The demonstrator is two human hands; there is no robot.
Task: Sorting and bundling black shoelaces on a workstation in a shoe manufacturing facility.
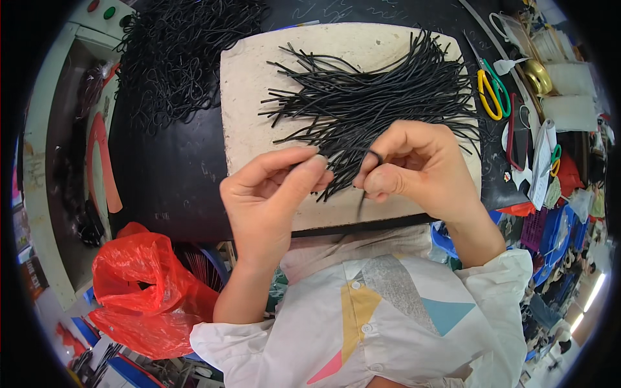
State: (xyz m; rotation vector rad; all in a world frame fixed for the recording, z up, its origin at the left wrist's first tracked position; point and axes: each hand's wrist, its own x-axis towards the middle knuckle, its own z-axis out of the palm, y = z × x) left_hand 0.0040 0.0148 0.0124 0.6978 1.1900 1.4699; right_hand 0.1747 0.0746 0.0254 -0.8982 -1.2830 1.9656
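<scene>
My left hand (265,187) is closed in a pinch, with thumb and fingertips pressed on one end of a thin black cord. Opposite it, my right hand (430,165) pinches the same black cord (360,205), which curves over its index finger and dangles below the fingertips. The hands are a short way apart, and where the cord passes between them is hard to make out against the dark strands. Beneath and beyond them, a bundle of cut black cords (381,90) lies across a cream board (246,84).
A tangled heap of black cord (174,58) covers the back left of the black table (171,168). Yellow- and green-handled scissors (490,94) lie right of the board. A red plastic bag (149,284) hangs at the lower left. Shelves with clutter (563,97) stand at the right.
</scene>
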